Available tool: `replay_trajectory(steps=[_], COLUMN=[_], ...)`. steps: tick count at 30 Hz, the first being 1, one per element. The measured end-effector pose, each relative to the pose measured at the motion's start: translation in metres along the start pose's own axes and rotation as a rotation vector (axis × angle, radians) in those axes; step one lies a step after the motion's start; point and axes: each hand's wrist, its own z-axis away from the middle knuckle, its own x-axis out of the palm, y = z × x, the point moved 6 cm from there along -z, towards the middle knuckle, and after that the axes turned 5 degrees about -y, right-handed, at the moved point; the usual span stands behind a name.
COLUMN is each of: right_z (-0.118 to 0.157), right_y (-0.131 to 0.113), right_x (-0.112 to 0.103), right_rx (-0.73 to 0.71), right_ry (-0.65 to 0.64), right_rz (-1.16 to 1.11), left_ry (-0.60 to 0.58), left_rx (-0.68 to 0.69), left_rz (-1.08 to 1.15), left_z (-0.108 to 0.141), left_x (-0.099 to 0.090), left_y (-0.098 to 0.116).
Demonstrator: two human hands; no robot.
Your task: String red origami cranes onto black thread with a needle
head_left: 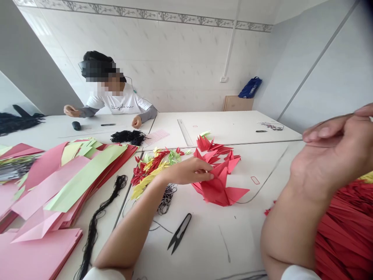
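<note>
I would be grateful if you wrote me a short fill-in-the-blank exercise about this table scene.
The left hand touches folded paper coloured ____.
The T-shirt on the person opposite is ____.
The small snips beside the left forearm are ____.

Missing words: red; white; black.

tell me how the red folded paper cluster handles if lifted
Probably very light, being thin paper. The pointed flaps of the red folded paper cluster would likely bend easily. Its stacked pieces may shift; how they join is hidden.
</note>
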Motion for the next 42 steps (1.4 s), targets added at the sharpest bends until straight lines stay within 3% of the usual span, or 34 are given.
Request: replay_trajectory(steps=[3,6,12,15,19,21,23,26,28,31,37,40,42], right_z=[0.004,0.007,0.009,0.006,0.007,0.010,0.015,0.022,0.025,0.030,0.053,0.068,0.077], right_y=[-0.020,-0.024,-0.013,0.003,0.016,0.018,0.018,0.019,0.019,0.020,0.028,0.035,0.034], right_x=[0.002,0.011,0.024,0.028,0.035,0.040,0.048,0.057,0.062,0.069,0.092,0.103,0.108], right_rx=[-0.205,-0.158,-0.140,-0.126,-0.094,-0.101,-0.113,-0.107,-0.098,-0.063,0.049,0.149,0.120], right_ry=[0.156,0.098,0.021,-0.003,-0.060,-0.122,-0.193,-0.281,-0.328,-0.432,-0.795,-0.919,-0.955], right_rz=[0.005,0.001,-0.005,-0.023,0.019,0.055,0.087,0.131,0.164,0.214,0.259,0.209,0.255], left_ry=[0.024,-0.032,-0.155,-0.116,0.062,0.072,-0.013,-0.199,-0.230,-0.072,0.631,0.864,0.974], left_rx=[0.012,-0.054,-0.365,-0.413,-0.330,-0.320,-0.366,-0.460,-0.462,-0.377,-0.182,-0.154,-0.110], left_rz=[-0.029,-0.150,-0.497,-0.509,-0.418,-0.342,-0.300,-0.356,-0.417,-0.434,-0.224,-0.151,-0.174], left_z=[-0.010,-0.008,-0.011,-0.011,0.004,0.011,0.012,0.000,-0.009,-0.013,0.030,0.048,0.055], left_x=[0.012,0.020,0.031,0.021,-0.012,-0.017,-0.007,0.023,0.034,0.022,-0.057,-0.072,-0.074], left_y=[-0.001,-0.014,-0.064,-0.071,-0.056,-0.051,-0.052,-0.062,-0.067,-0.064,-0.039,-0.030,-0.020])
